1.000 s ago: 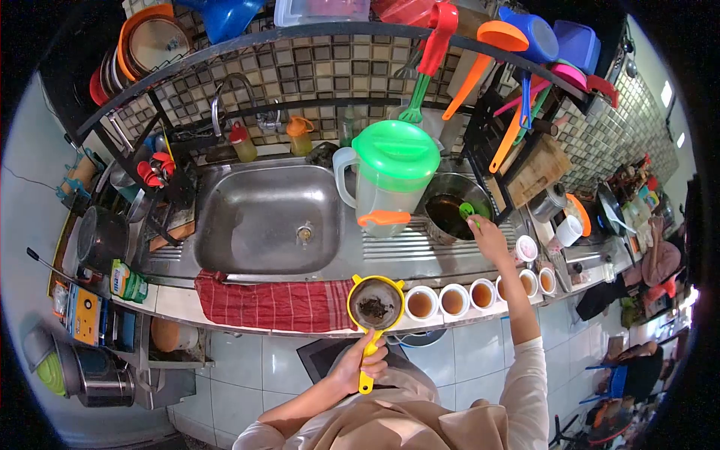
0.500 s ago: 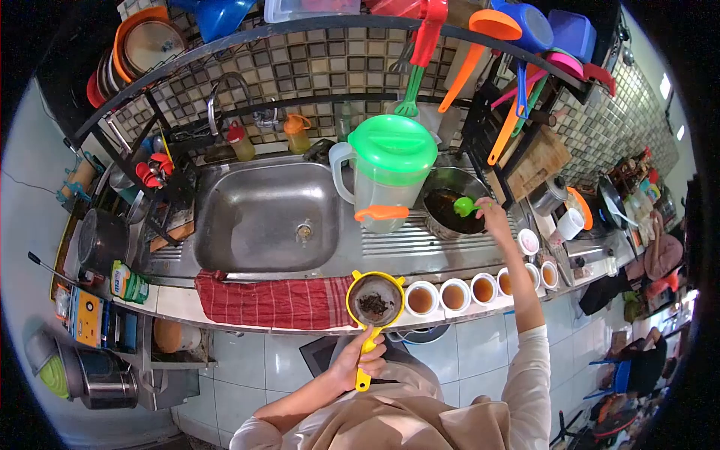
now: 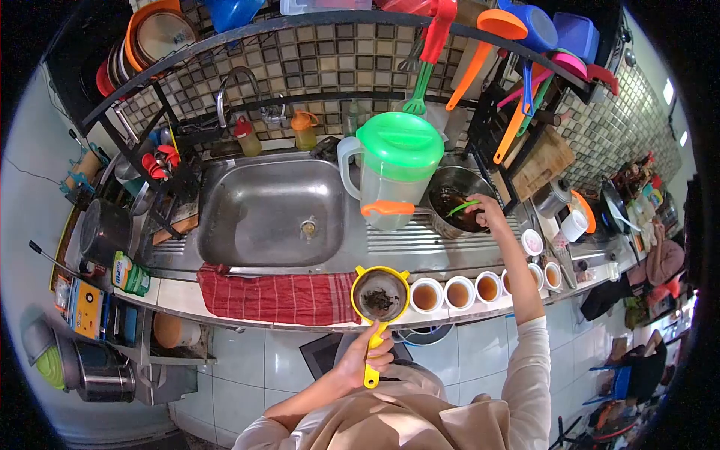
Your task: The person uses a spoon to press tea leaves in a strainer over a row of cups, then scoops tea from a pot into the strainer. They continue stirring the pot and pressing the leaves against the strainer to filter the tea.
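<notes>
Yellow strainer (image 3: 381,283), its bowl of dark bits (image 3: 380,301) out beyond the left hand (image 3: 364,355), handle wrapped in those fingers, green scoop (image 3: 460,207) pinched by the right hand (image 3: 489,213), slanting into a metal pot (image 3: 448,229), brown-filled cups (image 3: 459,293) beside the strainer.

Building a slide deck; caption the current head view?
Left hand holds yellow strainer; right hand holds green utensil in pot.

A red checked cloth (image 3: 277,298) lies along the counter (image 3: 176,295) in front of a steel sink (image 3: 262,214). Behind the basin, a red-capped bottle (image 3: 247,139) and an orange-capped bottle (image 3: 304,131) stand near the tiled wall (image 3: 322,71). An orange ladle (image 3: 501,25) hangs from the black rack (image 3: 337,21).
</notes>
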`<state>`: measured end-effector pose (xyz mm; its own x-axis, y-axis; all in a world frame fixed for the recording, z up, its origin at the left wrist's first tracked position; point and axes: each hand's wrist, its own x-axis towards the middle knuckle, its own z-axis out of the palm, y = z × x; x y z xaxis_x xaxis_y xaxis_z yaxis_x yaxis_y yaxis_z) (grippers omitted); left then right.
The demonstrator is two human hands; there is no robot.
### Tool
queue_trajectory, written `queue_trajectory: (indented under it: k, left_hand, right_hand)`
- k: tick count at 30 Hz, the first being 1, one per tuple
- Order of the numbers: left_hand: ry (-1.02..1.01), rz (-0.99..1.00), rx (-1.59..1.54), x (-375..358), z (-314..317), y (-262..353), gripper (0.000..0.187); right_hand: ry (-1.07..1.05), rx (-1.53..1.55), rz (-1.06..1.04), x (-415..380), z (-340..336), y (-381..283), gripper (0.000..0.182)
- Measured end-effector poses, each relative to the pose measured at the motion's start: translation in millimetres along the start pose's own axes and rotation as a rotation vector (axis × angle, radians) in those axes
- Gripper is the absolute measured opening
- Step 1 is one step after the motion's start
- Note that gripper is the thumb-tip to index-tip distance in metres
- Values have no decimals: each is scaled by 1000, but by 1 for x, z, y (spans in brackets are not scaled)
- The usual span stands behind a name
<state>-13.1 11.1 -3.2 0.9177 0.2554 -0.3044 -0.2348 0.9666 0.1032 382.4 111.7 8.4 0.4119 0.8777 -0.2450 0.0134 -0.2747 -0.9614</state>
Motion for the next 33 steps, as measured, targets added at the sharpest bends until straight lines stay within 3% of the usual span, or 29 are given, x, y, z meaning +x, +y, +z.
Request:
queue_trajectory:
  k: [9, 12, 15, 17, 20, 21, 23, 24, 26, 30, 33]
  left_hand:
    - [-4, -18, 16, -1, 1, 2, 33]
    - [4, -19, 25, -2, 1, 3, 33]
    - [7, -23, 28, -3, 0, 4, 33]
    - [5, -27, 26, -3, 0, 4, 33]
    - [-9, -30, 29, -3, -1, 4, 32]
    - [-10, -36, 26, -3, -2, 5, 32]
    - [-11, -42, 21, -4, -3, 5, 32]
    - [-16, -38, 19, -3, -3, 4, 32]
    - [-20, -34, 18, -4, -4, 4, 32]
    - [-2, -36, 20, -4, -2, 5, 33]
    - [-2, -33, 9, -4, -2, 4, 33]
  right_hand:
    - [-17, -3, -83, -15, -8, -17, 27]
    - [-34, -167, -90, -22, -6, -20, 27]
    - [30, -436, -216, -10, -15, -4, 28]
    - [94, -688, -442, 0, -23, 10, 28]
    - [56, -711, -514, 4, -23, 20, 31]
    - [55, -710, -513, 6, -23, 22, 31]
    - [44, -431, -99, 1, -12, 13, 35]
    - [44, -432, -99, -3, -8, 9, 35]
    - [-9, -128, 24, -9, -2, 0, 39]
    - [-37, -57, 34, -19, 4, -12, 39]
    - [57, -38, -35, -17, 3, -10, 40]
